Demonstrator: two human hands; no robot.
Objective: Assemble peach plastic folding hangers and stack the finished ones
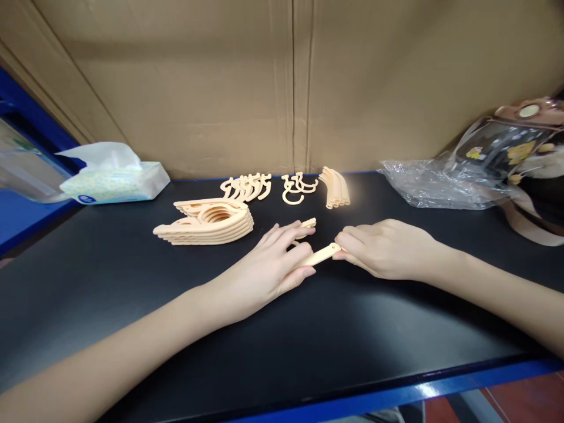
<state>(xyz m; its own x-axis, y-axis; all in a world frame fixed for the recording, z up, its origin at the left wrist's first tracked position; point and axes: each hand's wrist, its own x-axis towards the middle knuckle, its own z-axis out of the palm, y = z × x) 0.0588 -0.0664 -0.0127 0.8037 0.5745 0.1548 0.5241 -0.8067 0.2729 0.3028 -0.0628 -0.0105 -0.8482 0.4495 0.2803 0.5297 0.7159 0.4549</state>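
Between my hands, just above the black table, is a cream plastic clothes hanger (322,255), partly hidden by my fingers. My left hand (282,255) is closed around its arms, thumb below and fingers on top. One end with a small round hole points toward my right hand (374,248). That hand is closed in a pinch at this end, its fingertips mostly hidden. Beyond my left hand lies a stack of folded cream hangers (207,226). Several curved hanger arms (247,187), a few loose hooks (299,188) and a bundle of curved tube-like pieces (335,189) sit farther back.
A tissue pack (117,179) stands at the back left of the black table (273,358). Crumpled clear plastic (445,185) and a transparent bag (497,147) are at the back right. Cardboard (198,88) walls the rear, and a blue edge (396,399) runs along the front.
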